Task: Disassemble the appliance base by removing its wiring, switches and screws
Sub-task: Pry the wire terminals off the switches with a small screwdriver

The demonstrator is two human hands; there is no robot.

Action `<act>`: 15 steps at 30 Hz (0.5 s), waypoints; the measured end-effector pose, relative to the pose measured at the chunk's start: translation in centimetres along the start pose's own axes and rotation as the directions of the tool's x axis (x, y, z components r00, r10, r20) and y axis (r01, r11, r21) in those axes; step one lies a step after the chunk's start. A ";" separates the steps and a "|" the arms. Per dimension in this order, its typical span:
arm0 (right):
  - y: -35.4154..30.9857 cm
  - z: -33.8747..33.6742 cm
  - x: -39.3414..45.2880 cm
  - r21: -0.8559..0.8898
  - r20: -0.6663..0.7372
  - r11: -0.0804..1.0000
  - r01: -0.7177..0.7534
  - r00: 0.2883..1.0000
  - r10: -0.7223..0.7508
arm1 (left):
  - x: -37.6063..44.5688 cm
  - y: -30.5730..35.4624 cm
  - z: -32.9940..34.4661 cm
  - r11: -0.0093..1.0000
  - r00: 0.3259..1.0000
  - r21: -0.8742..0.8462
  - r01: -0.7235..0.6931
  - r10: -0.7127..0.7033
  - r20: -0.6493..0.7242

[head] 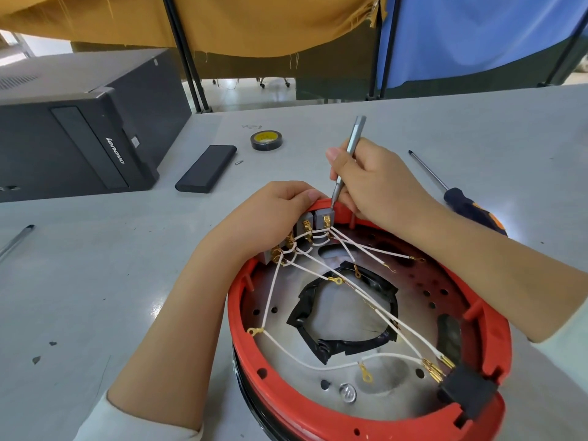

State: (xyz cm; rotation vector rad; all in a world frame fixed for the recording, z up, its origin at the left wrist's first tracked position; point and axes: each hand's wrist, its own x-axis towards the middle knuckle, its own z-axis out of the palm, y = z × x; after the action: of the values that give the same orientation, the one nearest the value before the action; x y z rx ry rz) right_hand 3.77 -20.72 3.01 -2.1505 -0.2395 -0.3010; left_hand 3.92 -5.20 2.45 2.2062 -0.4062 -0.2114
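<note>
Gripping a slim grey screwdriver [347, 160] in our right hand [378, 183], fingers curled round the shaft, tip down on the rightmost grey switch [323, 216] at the far rim. Our left hand [270, 214] curls over the red appliance base [318, 405], fingers on the rim beside the switches. White wires [321, 268] fan across the metal plate. Base sits on the grey table [95, 281], near us. Tape roll [266, 140] and black case [206, 168] lie beyond.

Appliance base [318, 405] in front on table [95, 281]; tape roll [266, 140] behind, computer [79, 122] left, screwdriver [458, 195] right.
</note>
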 end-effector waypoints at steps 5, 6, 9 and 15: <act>-0.1 0.3 -0.1 -0.079 0.053 0.996 0.029 0.998 -0.025 | 0.0 0.0 0.0 1.000 1.000 0.005 -0.002 0.002 -0.003; -0.2 0.3 -0.1 -0.091 0.062 0.995 0.030 0.998 -0.024 | 0.0 0.0 0.0 1.000 1.000 0.006 -0.004 0.004 -0.002; -0.4 0.3 0.2 -0.124 0.096 0.992 0.006 0.995 0.006 | 0.0 0.0 0.0 1.000 1.000 0.015 -0.011 0.011 0.007; -0.8 0.9 1.6 -0.295 0.084 0.952 -0.078 0.991 0.107 | 0.1 -0.1 -0.1 0.999 1.000 0.031 -0.020 0.020 -0.003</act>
State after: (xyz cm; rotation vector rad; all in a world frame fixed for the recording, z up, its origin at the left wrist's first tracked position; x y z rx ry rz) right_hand 5.18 -19.47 3.60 -2.4642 -0.1572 -0.1841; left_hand 4.08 -5.09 2.45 2.2321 -0.4322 -0.1923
